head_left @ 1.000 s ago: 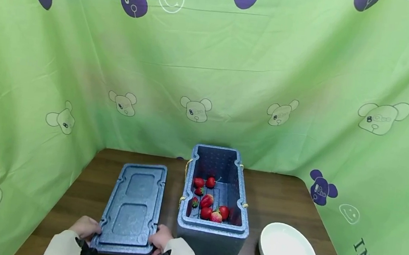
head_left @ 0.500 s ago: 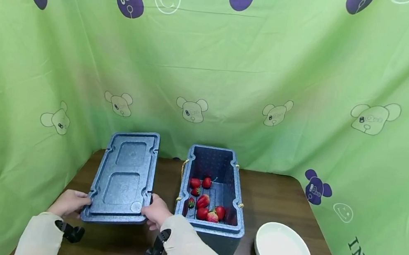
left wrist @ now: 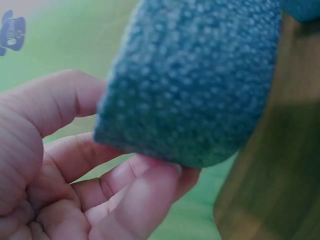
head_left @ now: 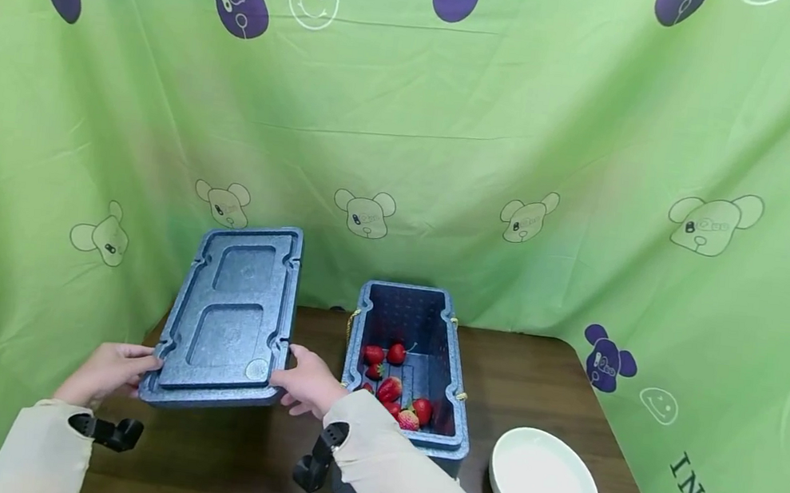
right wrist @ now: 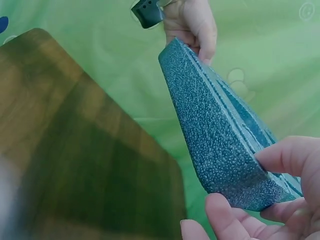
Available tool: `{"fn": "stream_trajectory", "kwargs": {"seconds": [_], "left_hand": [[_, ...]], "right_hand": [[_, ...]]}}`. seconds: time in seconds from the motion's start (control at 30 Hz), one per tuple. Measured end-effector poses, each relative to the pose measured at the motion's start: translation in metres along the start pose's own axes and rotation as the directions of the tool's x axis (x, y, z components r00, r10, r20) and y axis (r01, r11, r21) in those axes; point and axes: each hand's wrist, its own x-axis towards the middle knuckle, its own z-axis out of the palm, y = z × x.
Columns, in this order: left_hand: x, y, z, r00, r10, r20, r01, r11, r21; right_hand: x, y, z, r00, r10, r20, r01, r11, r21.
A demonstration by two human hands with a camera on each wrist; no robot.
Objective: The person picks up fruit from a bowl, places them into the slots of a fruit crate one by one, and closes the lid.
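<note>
A blue speckled foam lid (head_left: 228, 317) is held in the air, its far end tipped up and its recessed face showing in the head view. My left hand (head_left: 109, 371) grips its near left corner, thumb on top and fingers beneath, as the left wrist view of the foam corner (left wrist: 195, 75) bears out. The near right part is pinched by my right hand (head_left: 308, 384); in the right wrist view the thumb (right wrist: 280, 155) lies over the edge. Right of the lid stands a matching foam box (head_left: 456, 381), uncovered, with several red strawberries (head_left: 390, 389) inside.
A round white dish (head_left: 543, 483) stands on the brown wooden table (head_left: 519, 372), right of the box. Yellow cord loops (head_left: 461, 396) show at the box's sides. A green patterned curtain (head_left: 447, 164) hangs close around the table's back and sides.
Both hands have lifted the lid off the table, raising it and shifting it to the left with its far end tipping up. Box and dish have stayed put; the head view has shifted slightly.
</note>
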Motion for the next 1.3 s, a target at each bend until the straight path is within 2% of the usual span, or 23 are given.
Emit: {"fn": "stream_trajectory", "kwargs": {"seconds": [0.1,0.27,0.53,0.77,0.87,1.1,1.3], "left_hand": [[-0.001,0.007,0.002,1.000,0.014,0.001,-0.014,1.000,-0.024],[-0.003,0.019,0.011,0.999,0.045,0.002,-0.045,0.999,-0.006],[-0.004,0.039,0.029,0.996,0.084,-0.029,-0.082,0.995,0.047],[-0.006,0.054,0.039,0.991,0.127,-0.048,-0.125,0.991,0.047],[-0.006,0.060,0.047,0.988,0.150,-0.047,-0.149,0.988,0.030],[0.001,0.068,0.071,0.983,0.160,-0.089,-0.168,0.982,-0.088],[0.002,0.075,0.093,0.975,0.192,-0.109,-0.204,0.972,-0.119]], "right_hand": [[-0.004,-0.006,-0.008,1.000,-0.008,0.006,0.008,1.000,0.016],[-0.010,-0.013,-0.024,1.000,0.002,0.016,-0.002,0.999,0.037],[-0.020,-0.011,-0.047,0.998,-0.029,0.047,0.027,0.998,0.050],[-0.030,-0.008,-0.061,0.998,-0.048,0.037,0.046,0.997,0.055],[-0.035,-0.007,-0.068,0.997,-0.071,0.012,0.070,0.996,0.049],[-0.043,-0.002,-0.084,0.995,-0.085,-0.052,0.090,0.991,0.094],[-0.056,0.006,-0.102,0.991,-0.101,-0.087,0.109,0.990,0.089]]}}
